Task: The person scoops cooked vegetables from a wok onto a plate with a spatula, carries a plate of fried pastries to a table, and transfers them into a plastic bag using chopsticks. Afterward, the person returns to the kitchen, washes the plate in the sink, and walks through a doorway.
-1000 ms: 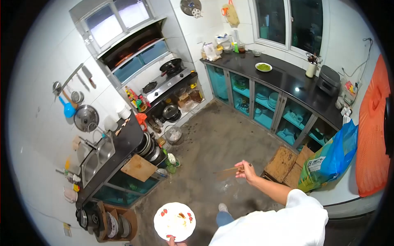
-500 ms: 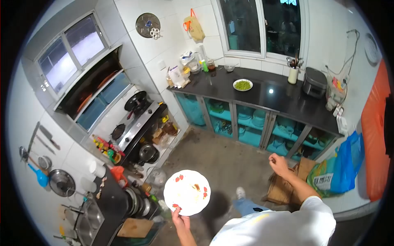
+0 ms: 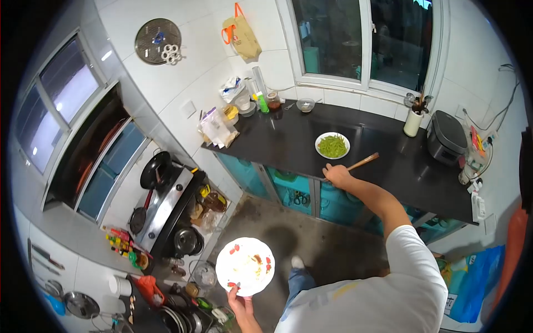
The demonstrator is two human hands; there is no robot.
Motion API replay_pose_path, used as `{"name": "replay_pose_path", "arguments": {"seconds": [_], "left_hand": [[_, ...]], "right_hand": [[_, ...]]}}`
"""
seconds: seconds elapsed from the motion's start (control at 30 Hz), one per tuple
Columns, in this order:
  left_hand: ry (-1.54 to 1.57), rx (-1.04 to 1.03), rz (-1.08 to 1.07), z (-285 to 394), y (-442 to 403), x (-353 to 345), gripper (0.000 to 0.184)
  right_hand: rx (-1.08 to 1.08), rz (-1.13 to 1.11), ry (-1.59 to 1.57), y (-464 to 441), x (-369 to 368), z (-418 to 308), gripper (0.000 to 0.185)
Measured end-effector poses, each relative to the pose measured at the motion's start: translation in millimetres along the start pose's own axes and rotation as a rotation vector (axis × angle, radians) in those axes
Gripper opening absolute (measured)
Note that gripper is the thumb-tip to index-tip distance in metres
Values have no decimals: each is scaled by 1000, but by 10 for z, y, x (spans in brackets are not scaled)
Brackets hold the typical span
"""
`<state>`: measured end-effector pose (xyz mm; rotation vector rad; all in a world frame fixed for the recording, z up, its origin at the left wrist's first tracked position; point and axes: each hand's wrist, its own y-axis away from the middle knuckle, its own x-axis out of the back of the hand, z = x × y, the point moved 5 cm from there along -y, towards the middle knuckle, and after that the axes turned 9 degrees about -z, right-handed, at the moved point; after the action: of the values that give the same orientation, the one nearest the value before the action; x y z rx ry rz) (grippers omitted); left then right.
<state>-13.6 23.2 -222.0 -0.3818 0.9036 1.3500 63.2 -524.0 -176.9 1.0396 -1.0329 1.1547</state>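
Observation:
My left hand grips the lower rim of a white plate with red patterns and brown food residue on it, held over the floor. At the front edge of the dark counter, my right hand is closed around wooden chopsticks, whose other ends point right over the countertop. Just above that hand, a white dish of chopped green vegetables rests on the counter.
The dark counter bears jars, a small glass bowl, a utensil holder and a grey appliance. On the left are a gas stove and a wok. A blue bag stands lower right.
The view has moved closer to the counter. My right hand has gone from over the floor to the counter's edge with the chopsticks. The plate is still in my left hand.

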Motion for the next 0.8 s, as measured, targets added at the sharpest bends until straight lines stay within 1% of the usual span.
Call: {"name": "replay_pose_path", "arguments": {"seconds": [0.07, 0.13, 0.17, 0.27, 0.33, 0.37, 0.47, 0.5, 0.57, 0.6, 0.63, 0.7, 0.73, 0.8], "left_hand": [[-48, 8, 24, -41, -474, -78, 61], [-84, 30, 33, -56, -955, -77, 64], [-84, 41, 21, -101, -1257, -66, 65], [-123, 45, -16, -140, -1946, -640, 68], [-150, 51, -53, -155, -2328, -1025, 68], [-155, 135, -41, -230, -2603, -897, 66], [-148, 158, -50, -359, -3084, -1311, 63], [-138, 156, -71, -386, -3165, -1553, 61], [-122, 167, -52, -501, -3325, -1674, 60], [-107, 164, -41, -585, -3374, -1750, 60], [-84, 138, -25, -723, -3359, -1987, 58], [-57, 104, -6, -899, -3369, -2104, 48], [-44, 83, 9, -958, -3344, -2142, 44], [-36, 73, 33, -1035, -3304, -2299, 46]], "right_hand": [[18, 65, 32, -572, -169, 177, 35], [98, -35, 78, -1092, -487, 290, 52], [130, -76, 112, -1362, -528, 446, 61], [124, -310, 228, -1868, -691, 675, 75], [152, -415, 219, -2064, -733, 876, 80], [174, -474, 209, -2080, -749, 931, 82], [178, -595, 152, -2076, -679, 1083, 81], [173, -580, 106, -2082, -646, 1197, 80], [182, -550, 11, -1966, -681, 1381, 77], [178, -521, 0, -1820, -610, 1507, 76], [205, -489, 5, -1782, -585, 1760, 74], [155, -476, -60, -1620, -859, 2172, 75], [109, -511, -58, -1521, -959, 2367, 77], [21, -571, -21, -1347, -1027, 2742, 79]]}}
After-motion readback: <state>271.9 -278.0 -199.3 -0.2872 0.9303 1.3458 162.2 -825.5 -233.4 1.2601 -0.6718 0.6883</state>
